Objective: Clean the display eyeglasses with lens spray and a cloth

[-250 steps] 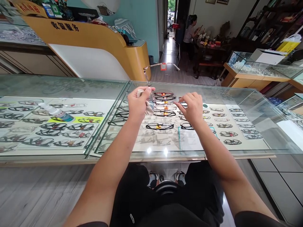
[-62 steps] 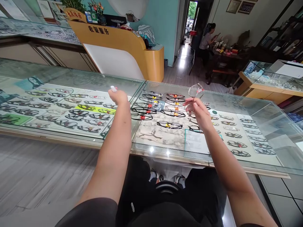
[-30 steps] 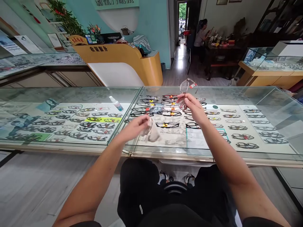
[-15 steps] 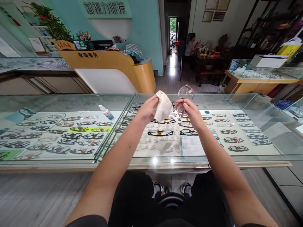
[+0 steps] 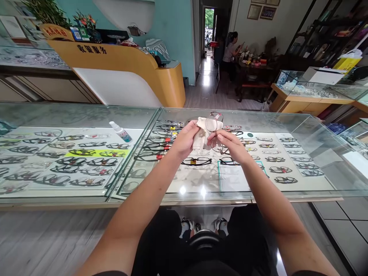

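Left hand (image 5: 184,140) is closed w/ thumb & fingers pinching a cream cloth (image 5: 200,133), bunched up & pressed against the upper lens of a thin-rimmed pair of glasses (image 5: 212,122). Right hand (image 5: 230,145) sits just beside it, fingertips pinching the glasses by the frame near the lower lens. Both are held up above the glass surface (image 5: 258,117), approx. over the mid section of the case and not touching it. Rows of display frames (image 5: 197,161) lie under the glass. Small spray bottle (image 5: 120,131) lies tilted on the surface, well to the left of the hands. Beyond: an orange counter (image 5: 129,65). Further back, a person (image 5: 230,48) sits at a dark table.
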`<state>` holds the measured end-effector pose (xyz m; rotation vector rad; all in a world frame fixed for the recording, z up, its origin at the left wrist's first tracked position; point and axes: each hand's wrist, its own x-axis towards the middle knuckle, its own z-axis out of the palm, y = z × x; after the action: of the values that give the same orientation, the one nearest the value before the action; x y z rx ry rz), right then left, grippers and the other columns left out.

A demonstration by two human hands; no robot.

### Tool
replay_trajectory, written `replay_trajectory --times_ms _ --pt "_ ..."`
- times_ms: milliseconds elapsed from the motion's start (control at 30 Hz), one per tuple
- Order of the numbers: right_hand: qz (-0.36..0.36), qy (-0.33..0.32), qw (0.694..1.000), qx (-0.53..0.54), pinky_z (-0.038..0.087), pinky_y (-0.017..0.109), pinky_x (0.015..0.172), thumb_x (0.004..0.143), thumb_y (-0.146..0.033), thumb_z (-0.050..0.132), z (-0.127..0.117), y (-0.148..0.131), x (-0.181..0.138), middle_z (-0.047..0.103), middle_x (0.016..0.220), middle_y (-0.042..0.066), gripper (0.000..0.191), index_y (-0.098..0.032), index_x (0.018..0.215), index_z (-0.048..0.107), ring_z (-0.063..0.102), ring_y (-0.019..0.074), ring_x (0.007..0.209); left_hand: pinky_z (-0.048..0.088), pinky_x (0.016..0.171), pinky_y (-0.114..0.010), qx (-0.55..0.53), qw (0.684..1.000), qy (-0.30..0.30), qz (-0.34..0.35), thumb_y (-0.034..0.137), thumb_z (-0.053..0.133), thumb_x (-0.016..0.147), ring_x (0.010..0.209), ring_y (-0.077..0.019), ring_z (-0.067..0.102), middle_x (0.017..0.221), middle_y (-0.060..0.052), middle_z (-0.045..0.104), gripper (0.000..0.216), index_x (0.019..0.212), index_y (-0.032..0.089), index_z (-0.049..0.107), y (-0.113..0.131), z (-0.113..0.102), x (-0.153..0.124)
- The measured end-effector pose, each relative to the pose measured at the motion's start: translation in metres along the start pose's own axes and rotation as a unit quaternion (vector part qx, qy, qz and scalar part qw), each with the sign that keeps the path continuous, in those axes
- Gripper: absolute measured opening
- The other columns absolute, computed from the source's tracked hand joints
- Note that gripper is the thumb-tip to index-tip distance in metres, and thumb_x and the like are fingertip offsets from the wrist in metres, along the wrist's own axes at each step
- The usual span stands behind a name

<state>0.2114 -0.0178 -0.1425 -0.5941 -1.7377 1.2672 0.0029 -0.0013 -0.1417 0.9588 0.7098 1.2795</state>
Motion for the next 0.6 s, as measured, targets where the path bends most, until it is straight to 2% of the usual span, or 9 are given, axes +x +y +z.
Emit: replay_trajectory --times_ms 133,267,467,600 --pt "-0.001 -0.016 1.0 -0.012 0.049 0.034 0.094 0.11 -0.054 0.061 0.0003 0.0032 0.0002 0.077 0.102 0.004 0.038 -0.023 0.111 0.081 0.066 0.0207 0.096 0.05 0.066 -0.022 0.02 1.0 0.007 0.019 0.042 0.093 0.086 0.073 -0.0123 0.064 0.088 -0.001 0.072 0.041 0.104 0.017 0.066 0.0012 -0.0028 -0.0003" --pt "0.021 -0.027 0.999 -0.027 0.049 0.037 0.096 0.108 -0.061 0.059 0.0041 0.0018 0.0003 0.077 0.101 0.006 0.044 -0.022 0.11 0.08 0.066 0.0229 0.098 0.05 0.066 -0.024 0.045 0.998 0.027 0.03 0.051 0.093 0.085 0.072 -0.0124 0.064 0.091 -0.002 0.074 0.047 0.105 0.018 0.066 0.0034 -0.0066 0.0011" --pt "0.042 -0.022 0.998 -0.031 0.049 0.037 0.096 0.104 -0.068 0.063 0.0094 -0.001 0.0007 0.075 0.1 0.005 0.049 -0.022 0.105 0.08 0.066 0.0233 0.097 0.049 0.061 -0.026 0.068 0.996 -0.052 0.01 0.064 0.092 0.082 0.064 -0.0138 0.064 0.082 -0.003 0.073 0.059 0.11 0.016 0.072 0.0018 -0.0043 -0.0016" --pt "0.044 -0.02 0.999 -0.018 0.05 0.037 0.096 0.103 -0.067 0.064 0.0091 0.0009 0.0007 0.075 0.098 0.005 0.049 -0.022 0.103 0.081 0.066 0.0232 0.097 0.049 0.057 -0.027 0.063 0.995 -0.073 -0.005 0.064 0.094 0.079 0.059 -0.014 0.062 0.074 -0.001 0.069 0.058 0.104 0.017 0.071 0.0026 -0.0002 -0.0059"
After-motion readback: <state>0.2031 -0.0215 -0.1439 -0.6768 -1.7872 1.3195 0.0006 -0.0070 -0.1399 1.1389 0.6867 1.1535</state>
